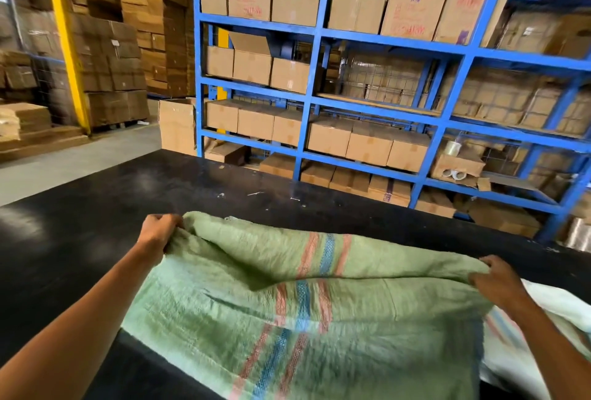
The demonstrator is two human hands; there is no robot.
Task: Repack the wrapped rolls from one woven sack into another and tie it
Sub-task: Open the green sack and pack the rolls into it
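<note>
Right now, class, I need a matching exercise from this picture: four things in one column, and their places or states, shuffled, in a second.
Things:
1. green woven sack with red and blue stripes
2. left hand
3. white woven sack
4. blue metal shelving rack

Places or states:
A. behind the black table
B. gripping the green sack's left corner
C. spread across the table
D. beneath the green sack's right edge

Pairs: 1-C, 2-B, 3-D, 4-A

left hand (160, 229) gripped green striped woven sack (287, 313) edge | right hand (499, 281) gripped opposite edge | over black table (96, 207)
</note>
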